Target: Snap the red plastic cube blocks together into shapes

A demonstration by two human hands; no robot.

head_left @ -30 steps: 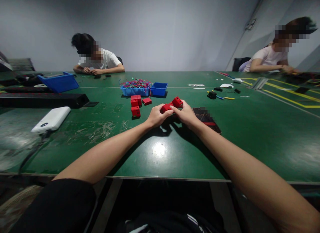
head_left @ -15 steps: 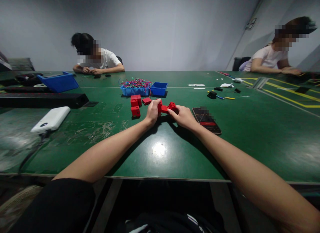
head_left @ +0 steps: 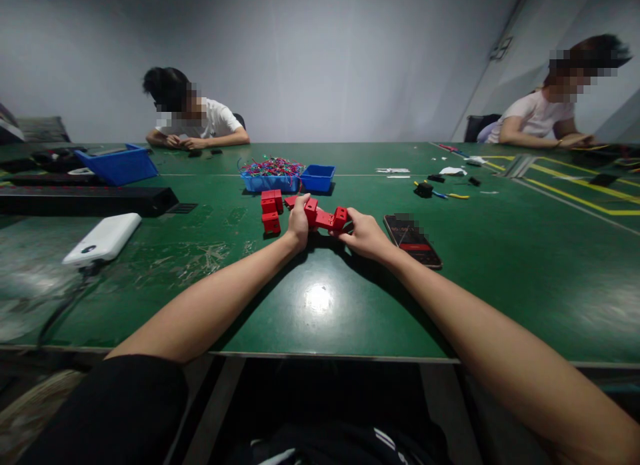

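Green bench: a glossy surface (head_left: 320, 325) is being lit from above, and a bright glare spot is being reflected near the front edge; yellow lines (head_left: 575, 185) are being shown across the right part.
Room: the bench is being backed by a plain grey wall (head_left: 340, 65); its far side is being occupied by a person in a white top (head_left: 217, 118) and, at far right, a person in a pale top (head_left: 535, 115).
Hands: a red block-ended part (head_left: 325, 218) is being held just above the bench between the left hand (head_left: 299, 226), wrapped round one end, and the right hand (head_left: 367, 233), by whose fingers the other end is being gripped.
Red blocks: small red blocks (head_left: 271, 212) are being kept just left of the left hand; farther back, multicoloured wires (head_left: 275, 165) are being held in a blue tray (head_left: 270, 184), beside a smaller blue tray (head_left: 318, 178).
Hidden: a flat red piece (head_left: 290, 202) is being partly covered by the left hand; whether the held part is being formed of one piece or several cannot be told.
Writing: pale digits are being displayed on the smartphone (head_left: 420, 250), too blurred to be read fully, above a red band.
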